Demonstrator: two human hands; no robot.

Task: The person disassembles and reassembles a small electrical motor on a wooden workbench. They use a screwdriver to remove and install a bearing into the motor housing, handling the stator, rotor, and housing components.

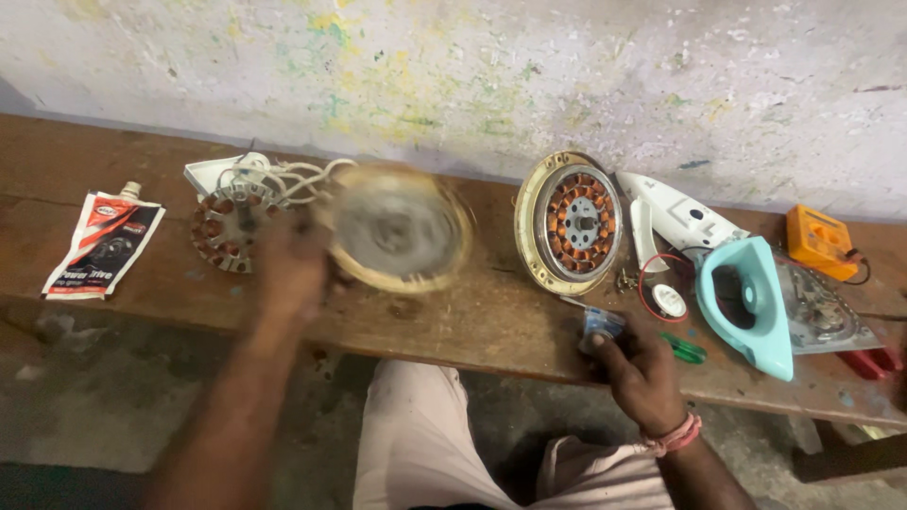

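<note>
My left hand (293, 269) is blurred at the edge of a round brass-rimmed motor cover (397, 229) on the bench (472, 326); I cannot tell its grip. At nine o'clock of the cover lies a wired stator (227, 227). My right hand (641, 370) pinches a small pale-blue packet (601, 326), at six o'clock of an upright wound motor housing (570, 223).

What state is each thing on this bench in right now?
Round fan cover: blurred, left hand on its edge.
Fan motor: open, copper coils showing.
Clothes iron: taken apart.
Small packet: pinched in right hand.
Glue tube: lying flat.
</note>
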